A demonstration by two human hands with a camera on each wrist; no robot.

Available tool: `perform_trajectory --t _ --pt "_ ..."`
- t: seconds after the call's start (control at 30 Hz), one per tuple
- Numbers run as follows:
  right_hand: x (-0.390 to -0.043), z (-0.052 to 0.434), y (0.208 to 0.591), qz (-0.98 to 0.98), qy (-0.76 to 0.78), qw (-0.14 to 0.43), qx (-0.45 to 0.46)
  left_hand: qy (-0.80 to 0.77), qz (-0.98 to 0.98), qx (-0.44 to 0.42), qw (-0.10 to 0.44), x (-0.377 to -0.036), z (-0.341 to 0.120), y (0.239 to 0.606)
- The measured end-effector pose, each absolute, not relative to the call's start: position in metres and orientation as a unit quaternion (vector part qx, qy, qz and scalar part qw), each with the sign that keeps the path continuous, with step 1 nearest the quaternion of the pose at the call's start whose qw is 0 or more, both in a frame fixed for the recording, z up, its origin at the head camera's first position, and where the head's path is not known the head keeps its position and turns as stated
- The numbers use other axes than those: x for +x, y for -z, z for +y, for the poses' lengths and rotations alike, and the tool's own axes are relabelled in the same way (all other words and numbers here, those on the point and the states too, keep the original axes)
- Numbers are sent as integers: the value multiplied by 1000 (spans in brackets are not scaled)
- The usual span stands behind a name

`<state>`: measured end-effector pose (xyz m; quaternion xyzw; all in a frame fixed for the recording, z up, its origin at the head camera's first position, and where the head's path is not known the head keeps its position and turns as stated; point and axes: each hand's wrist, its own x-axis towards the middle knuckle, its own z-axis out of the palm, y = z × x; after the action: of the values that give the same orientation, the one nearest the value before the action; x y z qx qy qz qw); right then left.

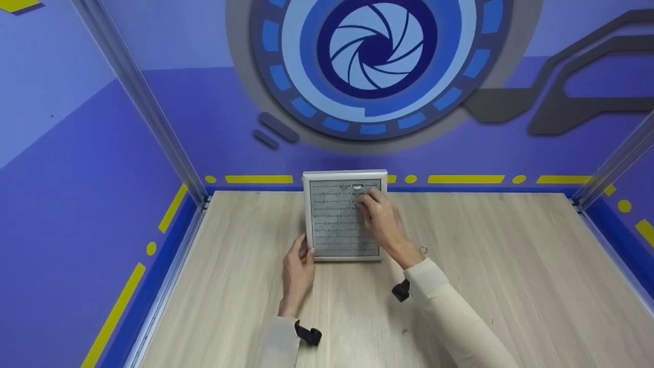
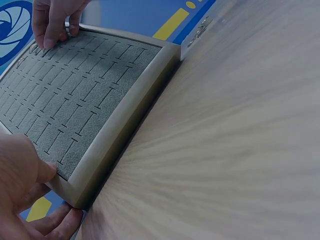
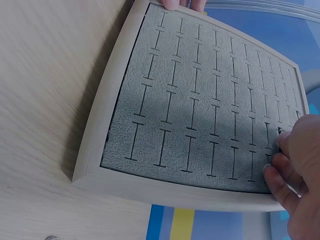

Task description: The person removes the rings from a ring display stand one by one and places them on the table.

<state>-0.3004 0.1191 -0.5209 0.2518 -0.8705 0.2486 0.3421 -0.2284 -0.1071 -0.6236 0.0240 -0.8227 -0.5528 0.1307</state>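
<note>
Two hands work on one grey slotted tray (image 1: 337, 225) lying flat on the wooden table (image 1: 485, 266), near the back wall. I see my left hand (image 1: 297, 271) pinching its near left corner. Farther off, my right hand (image 1: 380, 217) pinches a small ring (image 2: 66, 27) at a far slot. If the ring meets the slot crookedly, I think it can slip and roll away.

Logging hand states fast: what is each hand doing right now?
Left hand: grips the near left corner of the tray.
Right hand: pinches a ring at the tray's far slots.
</note>
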Motion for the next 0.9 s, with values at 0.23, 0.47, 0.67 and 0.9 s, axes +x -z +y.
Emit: perform_trajectory --t 0.23,0.47,0.67,0.9 --pt "-299 120 521 -866 -244 350 261 555 -820 16 140 -228 -107 626" --pt "-298 122 522 -865 -248 346 265 556 -818 11 145 -228 -108 627" --pt "-298 122 522 -863 -255 344 268 557 -818 13 145 -229 -107 626" --pt "-297 123 522 -860 -262 340 277 561 -815 13 145 -229 -108 626"
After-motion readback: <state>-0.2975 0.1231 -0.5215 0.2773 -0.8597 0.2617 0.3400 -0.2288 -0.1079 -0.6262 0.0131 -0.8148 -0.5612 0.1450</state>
